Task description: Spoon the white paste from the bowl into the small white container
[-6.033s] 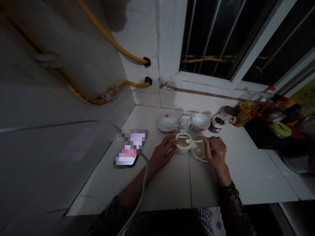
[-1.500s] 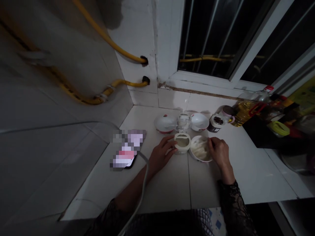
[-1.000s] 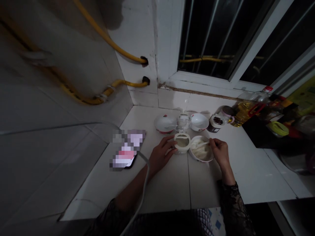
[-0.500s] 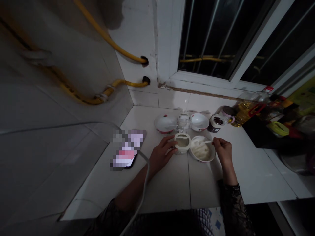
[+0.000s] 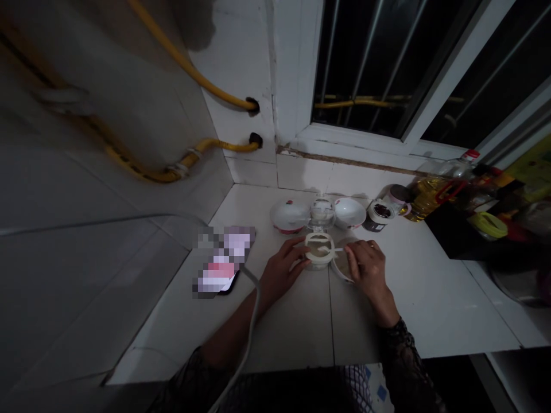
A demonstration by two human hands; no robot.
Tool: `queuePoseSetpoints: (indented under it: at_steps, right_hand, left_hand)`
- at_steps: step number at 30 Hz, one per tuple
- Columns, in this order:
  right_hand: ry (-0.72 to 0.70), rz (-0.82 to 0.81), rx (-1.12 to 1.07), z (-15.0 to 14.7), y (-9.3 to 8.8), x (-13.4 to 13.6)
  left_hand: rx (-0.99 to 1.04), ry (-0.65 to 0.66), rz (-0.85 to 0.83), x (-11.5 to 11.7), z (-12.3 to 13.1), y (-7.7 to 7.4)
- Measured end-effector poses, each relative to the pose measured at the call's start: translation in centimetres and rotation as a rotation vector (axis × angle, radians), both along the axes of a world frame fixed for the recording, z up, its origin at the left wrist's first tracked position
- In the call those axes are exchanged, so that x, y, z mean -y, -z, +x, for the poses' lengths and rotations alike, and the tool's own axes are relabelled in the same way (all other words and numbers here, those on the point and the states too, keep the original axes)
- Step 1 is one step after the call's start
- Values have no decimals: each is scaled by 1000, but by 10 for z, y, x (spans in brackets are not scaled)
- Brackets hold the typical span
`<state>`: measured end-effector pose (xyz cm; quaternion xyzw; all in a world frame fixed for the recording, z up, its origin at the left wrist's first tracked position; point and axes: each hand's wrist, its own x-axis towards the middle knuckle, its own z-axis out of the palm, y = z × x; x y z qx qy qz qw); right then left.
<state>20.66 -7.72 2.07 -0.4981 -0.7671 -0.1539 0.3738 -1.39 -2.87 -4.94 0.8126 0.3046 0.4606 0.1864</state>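
A small clear seasoning jar (image 5: pixel 319 264) with a white rim stands on the counter, its clear lid (image 5: pixel 322 211) tipped back behind it. My left hand (image 5: pixel 284 269) steadies the jar, fingers against its left side. In a pinch, my right hand (image 5: pixel 368 267) holds a small white spoon (image 5: pixel 338 249). The spoon's bowl, with a little white stuff on it, is over the jar's opening. Under my right hand is a bowl (image 5: pixel 343 275); the hand hides much of it and its pale contents.
Two white bowls, a left one (image 5: pixel 289 218) and a right one (image 5: pixel 350 213), stand behind. A dark-filled jar (image 5: pixel 379 215) and an oil bottle (image 5: pixel 419 201) are to the right. A lit phone (image 5: pixel 226 261) lies left, with a grey cable (image 5: pixel 253 321) crossing in front.
My right hand has moved left with the spoon, from the bowl of white powder to the jar's opening, and now covers much of the bowl. My left hand stays on the jar.
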Motion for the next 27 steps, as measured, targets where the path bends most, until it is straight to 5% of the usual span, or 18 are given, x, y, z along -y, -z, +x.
queuePoseSetpoints:
  at_steps: [5, 11, 19, 27]
  right_hand:
    - [197, -78, -239, 34, -2, 4]
    - [303, -292, -200, 72, -4, 12]
    - [173, -609, -228, 59, 1, 10]
    - [207, -700, -432, 55, 9, 8]
  left_hand:
    - [8, 2, 15, 0, 0, 3]
    - [9, 0, 14, 0, 0, 2]
    - [10, 7, 7, 0, -1, 1]
    - [-1, -2, 15, -1, -1, 1]
